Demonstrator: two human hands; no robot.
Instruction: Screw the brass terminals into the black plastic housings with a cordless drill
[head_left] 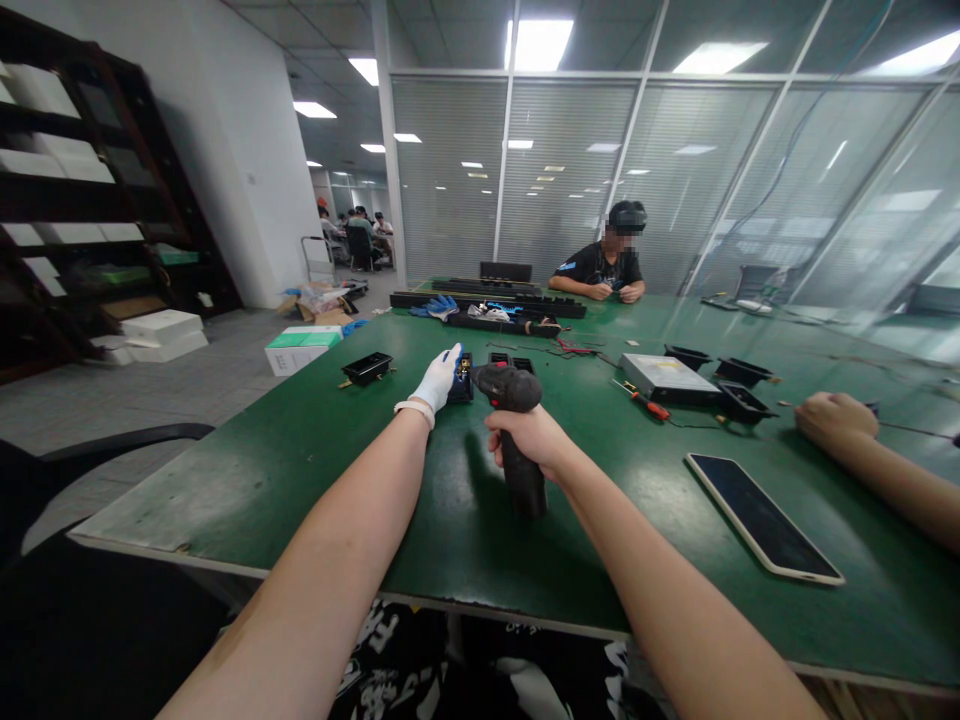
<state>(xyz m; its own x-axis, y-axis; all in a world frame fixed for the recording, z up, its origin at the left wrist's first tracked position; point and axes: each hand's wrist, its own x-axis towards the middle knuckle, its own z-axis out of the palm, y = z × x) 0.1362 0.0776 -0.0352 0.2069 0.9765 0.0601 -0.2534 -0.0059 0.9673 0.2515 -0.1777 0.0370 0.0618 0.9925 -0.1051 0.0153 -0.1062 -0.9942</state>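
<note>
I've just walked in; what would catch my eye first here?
Probably the black power drill at the center, gripped in the right hand and pointing left. Just beside it, the white-gloved left hand is at a small black box on the green table. Then the large phone lying near the table's edge, at right.

This is an office workshop; glass partitions; worktable; drill.

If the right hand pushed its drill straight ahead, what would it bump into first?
Probably the black box at the gloved left hand, just ahead of the drill, though depth is unclear.
</note>
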